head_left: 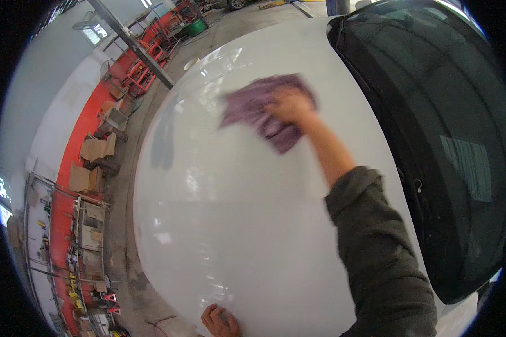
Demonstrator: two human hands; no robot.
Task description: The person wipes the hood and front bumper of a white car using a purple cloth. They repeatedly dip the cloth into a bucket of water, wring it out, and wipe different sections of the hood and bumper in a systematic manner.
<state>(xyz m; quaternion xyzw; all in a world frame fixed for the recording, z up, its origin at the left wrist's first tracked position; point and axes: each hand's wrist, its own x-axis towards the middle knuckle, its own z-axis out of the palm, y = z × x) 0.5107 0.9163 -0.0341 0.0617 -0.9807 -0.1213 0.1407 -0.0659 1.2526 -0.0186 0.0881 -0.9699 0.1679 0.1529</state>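
A white car hood [253, 236] spreads out in front of me. On its far part lies a crumpled purple cloth [247, 104], smeared by motion. My right hand [291, 105] is on top of the cloth and grips it against the paint, with the arm stretched out in a rolled dark sleeve. Down at the lower edge, my left hand [220, 321] rests on the near end of the hood. Its fingers are slightly bent and hold nothing that I can see; part of the hand is cut off by the picture's edge.
The dark windshield [433, 129] with its wiper cowl borders the hood on the right. To the left, shelving [90, 236] and cardboard boxes [98, 147] line a red and white wall. A grey post [132, 42] and a green container [195, 27] stand farther off.
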